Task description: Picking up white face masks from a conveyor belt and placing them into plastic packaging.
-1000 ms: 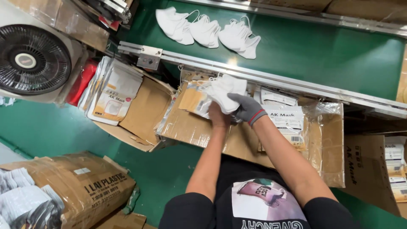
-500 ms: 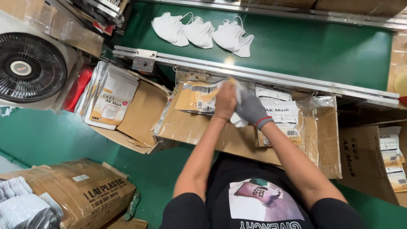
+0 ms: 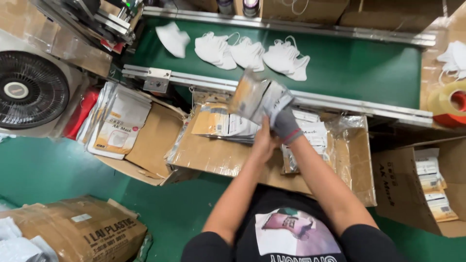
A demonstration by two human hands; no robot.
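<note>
My right hand [image 3: 285,124], in a grey glove, grips a flat orange-and-white mask pouch [image 3: 257,97] and holds it up over the metal rail. My bare left hand [image 3: 263,141] sits just below it, at the pouch's lower edge; I cannot tell whether its fingers hold the pouch. Under both hands lies a stack of the same pouches [image 3: 224,125] in an open cardboard box [image 3: 213,155]. Several white folded masks [image 3: 248,52] lie in a row on the green conveyor belt [image 3: 359,63] beyond the rail.
A second open carton with pouches [image 3: 116,126] stands at the left, next to a black fan [image 3: 29,91]. A box of packed pouches [image 3: 432,184] is at the right. A tape roll [image 3: 449,103] sits at the far right. A large taped carton [image 3: 82,233] lies lower left.
Both hands have come up from the box with a pouch, which is now raised and tilted over the rail. The view has shifted toward the belt.
</note>
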